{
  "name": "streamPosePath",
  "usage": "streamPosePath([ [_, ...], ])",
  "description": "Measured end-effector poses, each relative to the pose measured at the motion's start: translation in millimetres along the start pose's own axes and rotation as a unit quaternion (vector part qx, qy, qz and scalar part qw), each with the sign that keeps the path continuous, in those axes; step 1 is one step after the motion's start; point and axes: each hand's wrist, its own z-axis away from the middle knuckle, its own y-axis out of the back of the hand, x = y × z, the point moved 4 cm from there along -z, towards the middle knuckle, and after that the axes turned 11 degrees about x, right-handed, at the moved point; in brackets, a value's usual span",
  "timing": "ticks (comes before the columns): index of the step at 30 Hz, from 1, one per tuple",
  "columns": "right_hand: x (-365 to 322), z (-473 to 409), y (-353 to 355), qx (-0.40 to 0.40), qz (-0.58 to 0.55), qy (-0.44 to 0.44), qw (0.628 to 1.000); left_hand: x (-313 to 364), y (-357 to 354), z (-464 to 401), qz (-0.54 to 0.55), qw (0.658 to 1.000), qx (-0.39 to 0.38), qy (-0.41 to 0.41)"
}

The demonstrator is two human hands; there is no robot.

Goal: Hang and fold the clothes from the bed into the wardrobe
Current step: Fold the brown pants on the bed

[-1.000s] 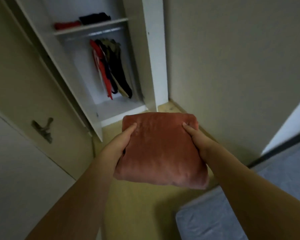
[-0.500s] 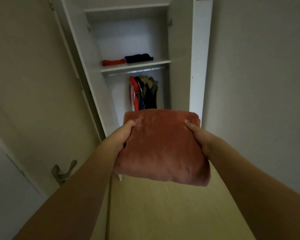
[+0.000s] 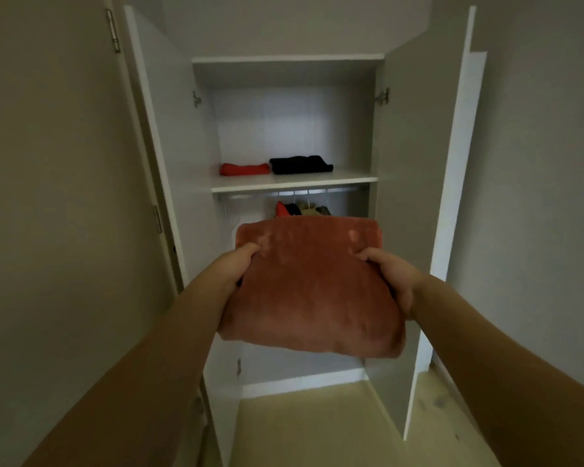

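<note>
Head view: both hands carry a folded rust-coloured garment (image 3: 312,288) flat in front of the open wardrobe (image 3: 169,136). The left hand (image 3: 231,266) grips its left edge, thumb curled over the top and fingers hidden underneath. The right hand (image 3: 390,276) grips the right edge the same way, thumb on top. The bundle hangs in the air between them, touching nothing else.

Above and beyond the hands lies the shelf (image 3: 294,183), with a folded red garment (image 3: 244,169) above the left hand and a folded black garment (image 3: 300,164) just beside it. The shelf's bare stretch is above the right hand. Just past the bundle's far edge, hanging clothes (image 3: 300,210) peek out beneath the rail (image 3: 284,196).

The step in hand looks like shelving the folded piece. To do it well, I would lift the bundle level above the shelf's front lip, keeping both grips even so the folds do not slump, then slide it onto the bare stretch next to the black garment and release only once it rests flat.

Against the earlier frame, the wardrobe now stands square ahead of the hands and fills more of the view, and the door handle at lower left is out of sight. The grip on the bundle is unchanged.
</note>
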Motion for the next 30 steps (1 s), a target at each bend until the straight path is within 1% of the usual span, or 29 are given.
streamPosePath([
  [3, -41.7, -68.3, -8.1, 0.034, 0.017, 0.018, 0.999, 32.8, -13.6, -72.7, -0.014, 1.000, -0.002, -0.010],
  [6, -77.4, -136.5, -6.0, 0.044, 0.008, 0.035, 0.998, 69.0, -37.0, -141.0, -0.019, 0.999, -0.014, -0.031],
  [9, -110.9, -204.8, 4.7, 0.053, 0.005, 0.048, 0.997, 97.6, -69.9, -204.0, -0.005, 0.999, -0.026, -0.037],
  [12, -144.4, -279.4, 18.6, 0.066, -0.005, 0.065, 0.996, 125.2, -106.9, -262.6, 0.020, 0.997, -0.056, -0.039],
  [14, -168.6, -332.1, 24.0, 0.068, -0.015, 0.085, 0.994, 144.5, -126.8, -308.4, 0.040, 0.996, -0.054, -0.063],
  [17, -208.7, -406.4, 24.6, 0.053, -0.013, 0.108, 0.993, 174.6, -148.5, -374.0, 0.038, 0.995, -0.043, -0.076],
  [22, -286.9, -510.7, 6.1, 0.027, -0.011, 0.124, 0.992, 235.6, -168.2, -476.9, 0.047, 0.995, -0.024, -0.085],
  [26, -338.2, -586.2, -13.2, 0.025, 0.025, 0.146, 0.989, 282.6, -173.1, -552.7, 0.043, 0.994, -0.009, -0.103],
  [30, -372.9, -662.3, -25.5, 0.057, 0.037, 0.162, 0.984, 315.1, -187.4, -634.8, 0.045, 0.991, -0.032, -0.125],
])
